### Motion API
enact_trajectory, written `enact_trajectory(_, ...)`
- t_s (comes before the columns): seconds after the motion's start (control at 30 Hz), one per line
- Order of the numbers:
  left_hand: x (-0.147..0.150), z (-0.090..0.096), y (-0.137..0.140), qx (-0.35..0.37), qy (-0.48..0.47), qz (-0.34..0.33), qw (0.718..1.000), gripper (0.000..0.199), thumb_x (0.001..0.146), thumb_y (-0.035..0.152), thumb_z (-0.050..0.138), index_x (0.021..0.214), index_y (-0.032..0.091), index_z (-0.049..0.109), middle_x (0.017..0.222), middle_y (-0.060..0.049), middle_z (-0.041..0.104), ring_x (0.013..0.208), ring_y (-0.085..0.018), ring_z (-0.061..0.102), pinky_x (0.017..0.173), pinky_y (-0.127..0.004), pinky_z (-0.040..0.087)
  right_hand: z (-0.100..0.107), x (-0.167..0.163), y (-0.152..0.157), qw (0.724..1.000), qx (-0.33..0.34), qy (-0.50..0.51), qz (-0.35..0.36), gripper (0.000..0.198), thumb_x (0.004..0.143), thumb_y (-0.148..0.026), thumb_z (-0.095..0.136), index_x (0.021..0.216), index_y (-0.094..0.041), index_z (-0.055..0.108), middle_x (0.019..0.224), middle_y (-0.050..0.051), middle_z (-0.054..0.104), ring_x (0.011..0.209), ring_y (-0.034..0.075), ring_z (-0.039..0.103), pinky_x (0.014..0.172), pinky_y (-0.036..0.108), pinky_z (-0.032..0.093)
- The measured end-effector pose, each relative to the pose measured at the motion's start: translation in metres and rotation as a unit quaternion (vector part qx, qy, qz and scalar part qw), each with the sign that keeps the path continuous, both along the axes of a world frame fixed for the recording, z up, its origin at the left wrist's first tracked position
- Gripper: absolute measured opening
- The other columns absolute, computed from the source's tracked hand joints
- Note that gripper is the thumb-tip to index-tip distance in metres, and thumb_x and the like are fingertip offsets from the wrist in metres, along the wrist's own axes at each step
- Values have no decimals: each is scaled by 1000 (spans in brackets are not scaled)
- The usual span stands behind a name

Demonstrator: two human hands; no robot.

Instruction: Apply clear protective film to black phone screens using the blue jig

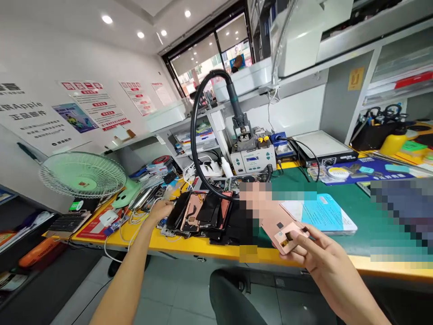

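My right hand [314, 253] pinches the lower end of a phone screen panel [270, 217] with its copper-coloured back showing. A small dark flex cable [289, 235] lies by the thumb. The panel's upper end runs into a blurred patch. My left hand [161, 211] is stretched forward with curled fingers at the left edge of a pile of black phone screens [179, 210]; what its fingers hold, if anything, is hidden. Beside that pile lie more panels [193, 212], copper-backed and black, stacked loosely.
A hot-air station [253, 158] stands behind the panels, its thick black hose [195, 122] arching over them. A green fan [83, 176] and white cables [135, 221] occupy the left. A blue-and-white packet [324, 212] lies on the green mat [291, 180] at right.
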State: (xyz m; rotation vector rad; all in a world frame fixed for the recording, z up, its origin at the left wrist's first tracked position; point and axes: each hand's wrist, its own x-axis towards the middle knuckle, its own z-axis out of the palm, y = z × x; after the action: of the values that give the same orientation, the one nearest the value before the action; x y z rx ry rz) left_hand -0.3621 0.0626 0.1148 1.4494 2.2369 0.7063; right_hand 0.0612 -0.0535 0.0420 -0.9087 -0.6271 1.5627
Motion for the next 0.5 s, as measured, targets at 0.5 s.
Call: enact_trajectory(0.5, 201, -3, -83, -122, -570, -213, 784, 44, 78, 53, 73, 91, 11, 76, 80, -15, 73, 68, -26, 68, 53, -36, 58, -16, 43, -11, 773, 456, -440, -31, 47, 93, -7, 50, 130, -31, 69, 138, 7, 63, 136, 25, 51, 110, 43, 48)
